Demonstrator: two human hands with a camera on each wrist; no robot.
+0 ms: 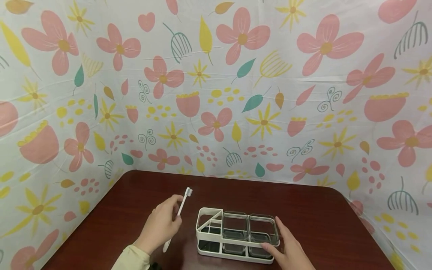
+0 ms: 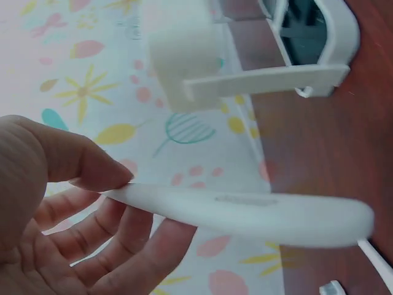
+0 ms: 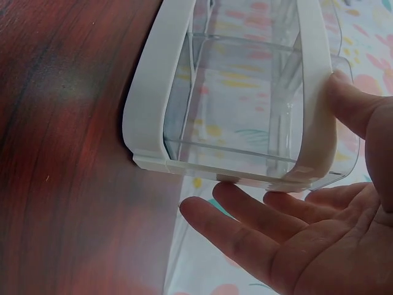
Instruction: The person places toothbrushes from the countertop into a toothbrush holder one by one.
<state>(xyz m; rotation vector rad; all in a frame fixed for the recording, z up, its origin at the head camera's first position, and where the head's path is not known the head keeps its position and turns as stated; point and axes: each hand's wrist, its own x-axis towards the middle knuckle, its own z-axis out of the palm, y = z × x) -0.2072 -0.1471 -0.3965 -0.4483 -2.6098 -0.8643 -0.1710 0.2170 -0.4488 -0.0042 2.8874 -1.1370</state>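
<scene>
My left hand (image 1: 161,224) pinches a white toothbrush (image 1: 182,205) just left of the holder, its bristle head up and its handle end slanting down toward me. Thumb and fingers meet on the narrow part of the toothbrush handle (image 2: 245,212) in the left wrist view. A white toothbrush holder (image 1: 209,237) stands on the table, with slanted dividers at its left end and two clear cups (image 1: 235,225) set in it. With my right hand (image 1: 291,249) I grip its right end. There the thumb lies on the upper rail (image 3: 316,92), and the fingers reach round the end.
The dark red-brown table (image 1: 135,202) has rounded far corners. A flower-print sheet (image 1: 216,93) hangs behind it and along both sides. Low in the left wrist view show a thin white stick (image 2: 376,261) and a small bristle head (image 2: 332,287).
</scene>
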